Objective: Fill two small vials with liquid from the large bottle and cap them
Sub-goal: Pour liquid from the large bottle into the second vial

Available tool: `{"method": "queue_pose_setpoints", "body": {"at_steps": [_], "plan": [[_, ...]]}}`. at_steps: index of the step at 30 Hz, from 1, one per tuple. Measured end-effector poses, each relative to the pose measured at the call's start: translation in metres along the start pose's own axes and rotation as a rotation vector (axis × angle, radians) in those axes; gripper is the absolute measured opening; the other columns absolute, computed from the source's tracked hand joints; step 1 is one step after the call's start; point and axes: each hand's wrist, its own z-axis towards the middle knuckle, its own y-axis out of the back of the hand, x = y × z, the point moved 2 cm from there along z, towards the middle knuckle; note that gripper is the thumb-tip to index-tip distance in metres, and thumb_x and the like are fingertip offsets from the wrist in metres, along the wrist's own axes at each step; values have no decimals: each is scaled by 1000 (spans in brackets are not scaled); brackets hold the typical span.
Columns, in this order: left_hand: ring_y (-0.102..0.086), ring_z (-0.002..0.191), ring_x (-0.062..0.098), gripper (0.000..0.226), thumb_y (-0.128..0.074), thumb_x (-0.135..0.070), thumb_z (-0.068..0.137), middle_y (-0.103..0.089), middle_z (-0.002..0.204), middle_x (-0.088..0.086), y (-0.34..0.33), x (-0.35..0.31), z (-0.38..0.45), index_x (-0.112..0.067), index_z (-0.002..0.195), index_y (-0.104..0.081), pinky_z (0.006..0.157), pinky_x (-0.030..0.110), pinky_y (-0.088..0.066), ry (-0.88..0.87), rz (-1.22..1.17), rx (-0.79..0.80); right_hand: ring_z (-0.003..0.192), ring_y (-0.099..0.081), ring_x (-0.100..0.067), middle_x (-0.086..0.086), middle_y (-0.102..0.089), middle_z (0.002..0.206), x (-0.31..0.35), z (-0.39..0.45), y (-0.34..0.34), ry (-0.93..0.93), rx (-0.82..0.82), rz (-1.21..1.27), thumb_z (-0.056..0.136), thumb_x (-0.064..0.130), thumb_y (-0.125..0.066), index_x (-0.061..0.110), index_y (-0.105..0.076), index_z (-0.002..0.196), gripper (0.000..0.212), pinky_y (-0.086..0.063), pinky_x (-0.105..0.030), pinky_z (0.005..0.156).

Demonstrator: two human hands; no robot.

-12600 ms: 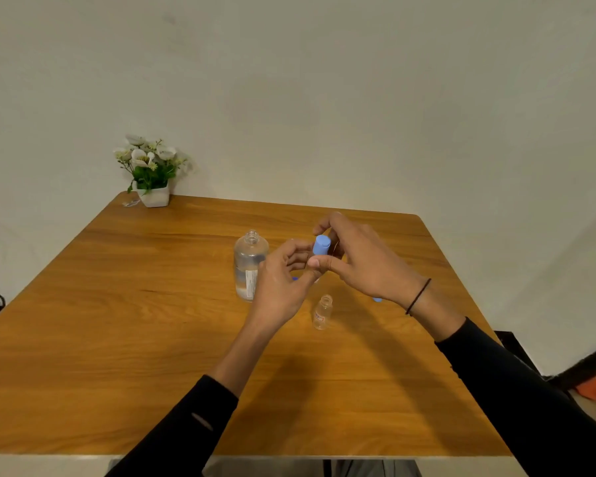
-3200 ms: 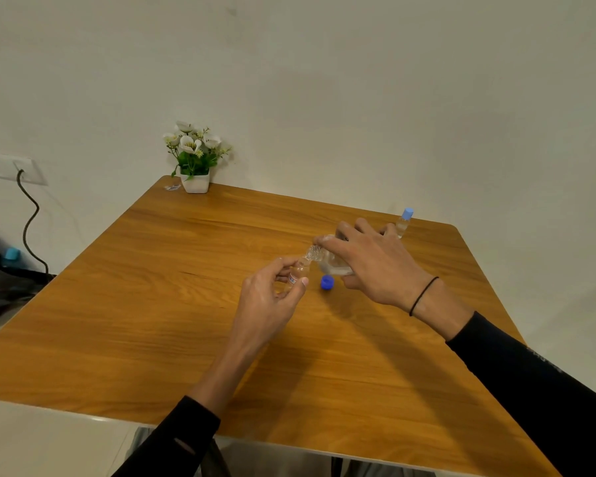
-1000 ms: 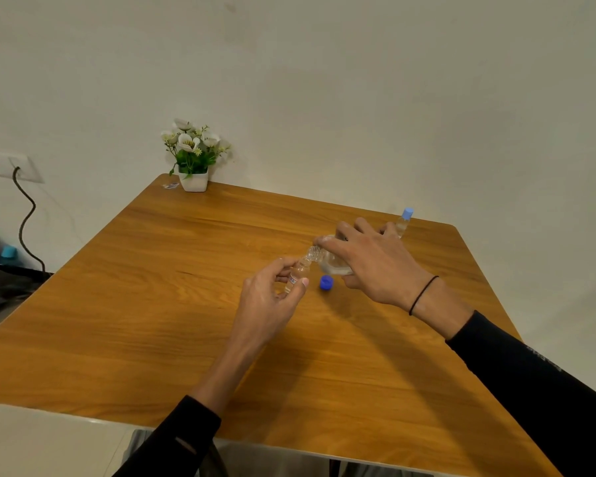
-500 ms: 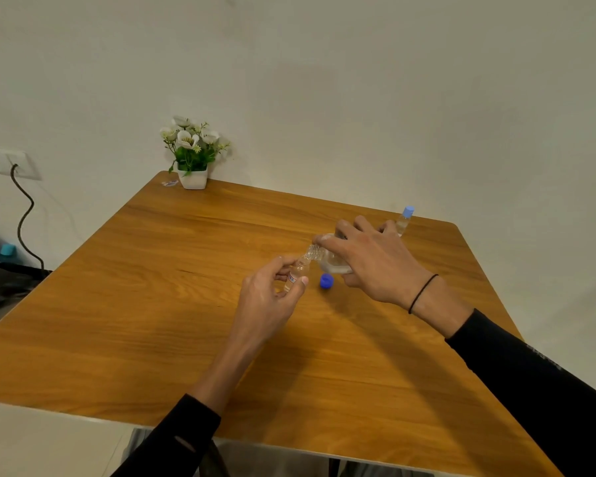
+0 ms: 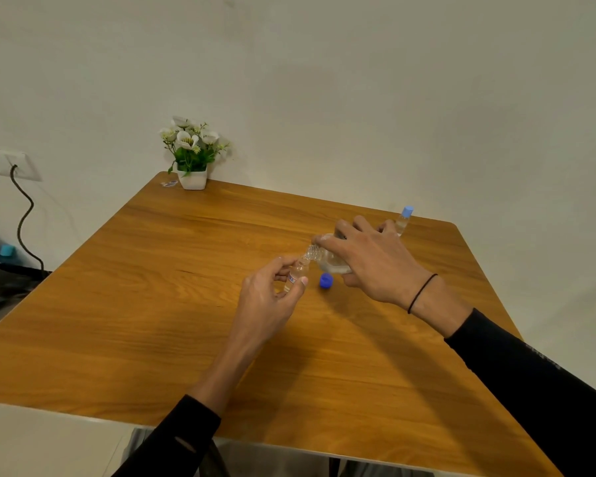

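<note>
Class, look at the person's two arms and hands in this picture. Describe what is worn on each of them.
Both arms wear long black sleeves: the left sleeve has a small slit-like opening near the cuff, and the right sleeve carries faint small lettering. A thin black band circles the right wrist. The left hand and right hand are bare, without gloves; no rings are visible.
</note>
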Motion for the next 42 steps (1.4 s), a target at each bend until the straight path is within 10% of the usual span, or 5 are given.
{"method": "queue_pose_setpoints", "body": {"at_steps": [30,42], "plan": [[-63,103,-13,36,-78,-22,95,-67,105,-29,2,-3,-2,-44,119,-63,73,17,-63,-12,3,-6,120,-44,-22,2,-49,135,1,-1,2,8,-8,-14,91,40,-75,44,-30,154,78,-43,-50,92],[-68,108,5,34,-77,-23,95,-73,113,-18,0,2,0,-35,127,-69,79,34,-68,9,1,0,118,-45,-22,2,-50,133,1,-1,2,8,-18,-23,90,37,-77,44,-31,153,78,-43,-50,91]]}}
